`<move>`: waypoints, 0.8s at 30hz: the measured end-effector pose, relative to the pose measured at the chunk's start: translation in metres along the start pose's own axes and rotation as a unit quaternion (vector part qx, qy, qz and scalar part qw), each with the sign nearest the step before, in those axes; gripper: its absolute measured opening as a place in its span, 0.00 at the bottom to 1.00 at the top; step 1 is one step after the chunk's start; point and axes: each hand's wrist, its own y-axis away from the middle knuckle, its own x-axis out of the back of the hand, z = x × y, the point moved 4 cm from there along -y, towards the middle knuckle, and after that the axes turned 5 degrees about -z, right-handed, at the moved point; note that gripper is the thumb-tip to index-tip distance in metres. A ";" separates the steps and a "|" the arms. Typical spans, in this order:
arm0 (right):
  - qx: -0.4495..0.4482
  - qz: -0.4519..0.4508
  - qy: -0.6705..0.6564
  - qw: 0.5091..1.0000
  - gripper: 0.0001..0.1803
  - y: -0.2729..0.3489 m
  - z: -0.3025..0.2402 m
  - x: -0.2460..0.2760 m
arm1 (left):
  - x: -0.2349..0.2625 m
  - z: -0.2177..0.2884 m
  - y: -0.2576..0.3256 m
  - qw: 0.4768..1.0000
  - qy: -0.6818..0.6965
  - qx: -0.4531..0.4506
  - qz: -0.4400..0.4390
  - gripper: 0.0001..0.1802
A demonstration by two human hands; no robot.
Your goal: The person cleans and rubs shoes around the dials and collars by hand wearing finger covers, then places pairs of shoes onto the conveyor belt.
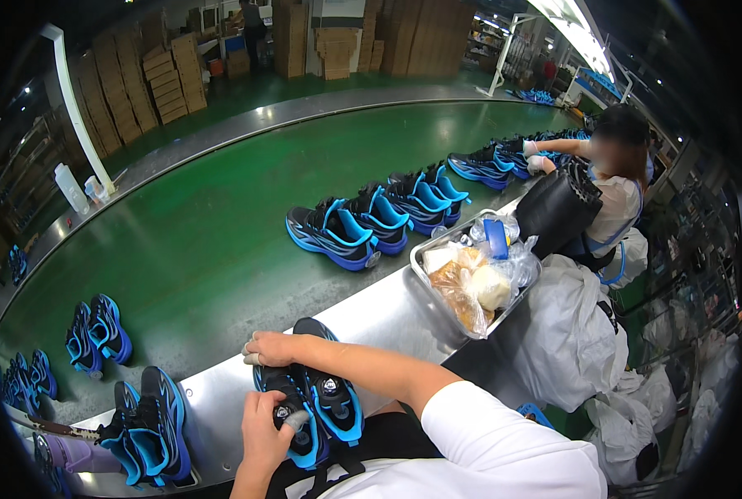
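A pair of black and blue sneakers stands before me on the metal ledge, toes pointing away. Over the toe of the left sneaker [305, 442], my right hand [273, 348] curls its fingers, its arm reaching across the right sneaker [337, 406]. My left hand [264, 432] is closed at the same sneaker's tongue, thumb and forefinger around the round dial [282, 413]. Pale covers sit on some fingertips of both hands. The right sneaker has a similar dial and is not held. My right forearm hides part of both shoes.
Along the green conveyor belt [188, 224] stand several matching sneakers [331, 231]. Another pair [156, 420] rests on the ledge at left, near a lilac bottle [76, 454]. A metal tray [444, 312] of bagged items lies right. A co-worker [618, 183] handles shoes beyond white sacks [566, 324].
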 end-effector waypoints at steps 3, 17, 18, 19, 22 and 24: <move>0.000 -0.004 0.003 1.000 0.21 0.006 -0.006 0.002 | 0.003 -0.003 0.000 1.000 0.011 0.002 0.005 0.21; 0.020 0.061 0.099 0.993 0.15 -0.017 0.017 -0.013 | 0.006 0.005 0.009 0.995 -0.019 -0.070 0.074 0.26; 0.009 0.051 0.091 0.994 0.16 -0.011 0.018 -0.018 | -0.002 -0.007 0.014 0.994 -0.023 -0.030 0.103 0.28; 0.034 0.060 0.005 0.998 0.17 -0.003 0.012 -0.016 | -0.007 -0.016 0.012 0.994 -0.001 0.050 0.098 0.27; -0.031 -0.004 0.055 0.998 0.18 -0.012 0.015 -0.027 | -0.004 -0.010 0.011 0.998 0.066 -0.002 0.006 0.21; -0.024 0.002 0.094 0.995 0.16 -0.016 0.022 -0.025 | 0.003 -0.013 0.006 0.995 0.050 -0.064 -0.055 0.20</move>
